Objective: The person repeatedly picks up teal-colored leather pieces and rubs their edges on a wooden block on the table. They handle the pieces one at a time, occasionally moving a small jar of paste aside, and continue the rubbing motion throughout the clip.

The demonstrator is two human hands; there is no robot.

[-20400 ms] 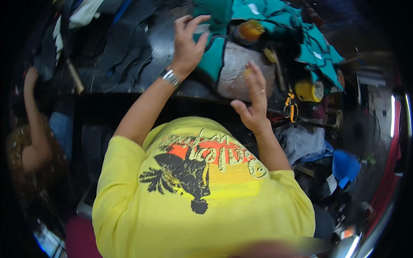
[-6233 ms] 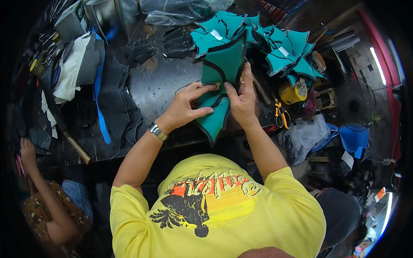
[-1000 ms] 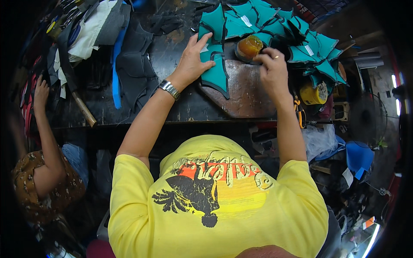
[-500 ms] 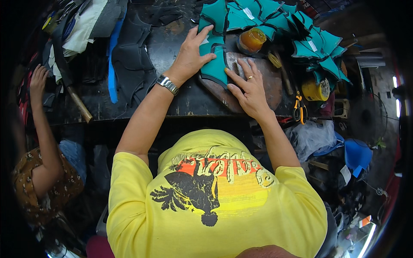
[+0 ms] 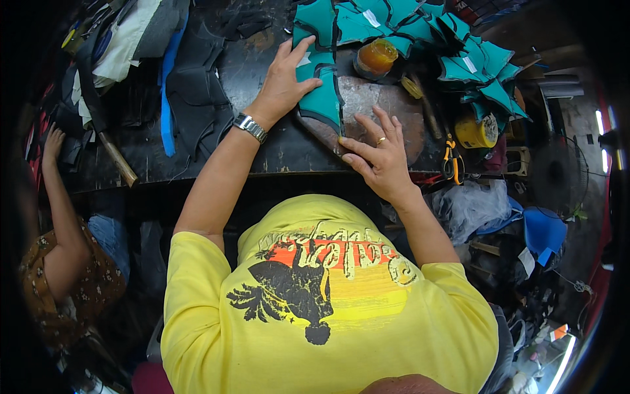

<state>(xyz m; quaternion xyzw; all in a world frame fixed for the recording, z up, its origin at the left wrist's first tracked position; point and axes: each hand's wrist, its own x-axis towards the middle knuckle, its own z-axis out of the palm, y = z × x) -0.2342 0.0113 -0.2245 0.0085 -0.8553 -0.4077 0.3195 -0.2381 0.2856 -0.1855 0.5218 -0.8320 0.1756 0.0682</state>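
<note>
A teal fabric piece (image 5: 319, 100) with black edging lies near the middle of the dark worktable, its near end over a worn brown slab (image 5: 359, 97). My left hand (image 5: 281, 88) rests flat on its left side, with fingers and thumb spread. At the near right corner of the piece, my right hand (image 5: 382, 157) touches the edge with its index fingertip. The other fingers of that hand are apart and hold nothing. Just beyond the slab stands a jar of amber, glue-like stuff (image 5: 376, 60).
More teal pieces (image 5: 482, 69) are heaped at the far right. A brush (image 5: 423, 98), a yellow tub (image 5: 476, 131) and orange-handled pliers (image 5: 453, 161) sit to the right. Black cut pieces (image 5: 193, 92) and a blue strip (image 5: 168, 98) lie left. A co-worker's hand (image 5: 52, 144) is at far left.
My right hand has slid nearer along the piece's right edge to its near corner. My left hand keeps its place on the fabric. The whole view has shifted slightly.
</note>
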